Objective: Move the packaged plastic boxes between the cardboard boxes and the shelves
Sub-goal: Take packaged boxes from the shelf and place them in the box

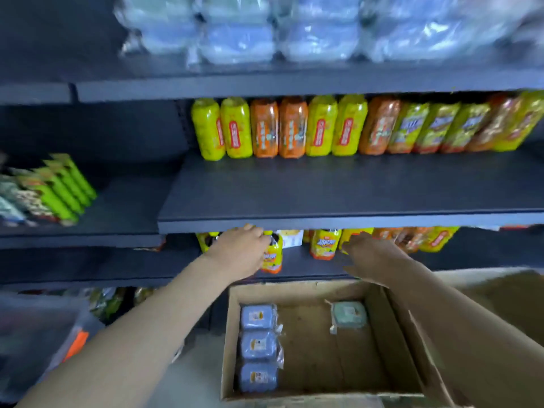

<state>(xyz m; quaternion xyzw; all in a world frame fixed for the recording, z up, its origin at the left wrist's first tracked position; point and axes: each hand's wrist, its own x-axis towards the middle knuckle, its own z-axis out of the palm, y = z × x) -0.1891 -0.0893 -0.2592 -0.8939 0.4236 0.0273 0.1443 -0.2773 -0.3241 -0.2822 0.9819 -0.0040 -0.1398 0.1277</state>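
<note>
An open cardboard box [379, 307] stands on the floor below the shelves. Three blue packaged plastic boxes [258, 346] lie in a column along its left wall, and one pale green packaged box [348, 315] lies near its back right. More wrapped blue and green plastic boxes [294, 30] are stacked on the top shelf, blurred. My left hand [240, 251] and my right hand [368, 257] both reach forward above the box, in front of the lower shelf. Both are loose-fingered and hold nothing.
The dark shelf [323, 201] at mid height holds yellow and orange snack packs [294, 128] along its back. Similar packs [272, 254] stand on the lower shelf behind my hands. Green packets [59, 187] lie on the left shelf. A second cardboard box [500, 304] sits at right.
</note>
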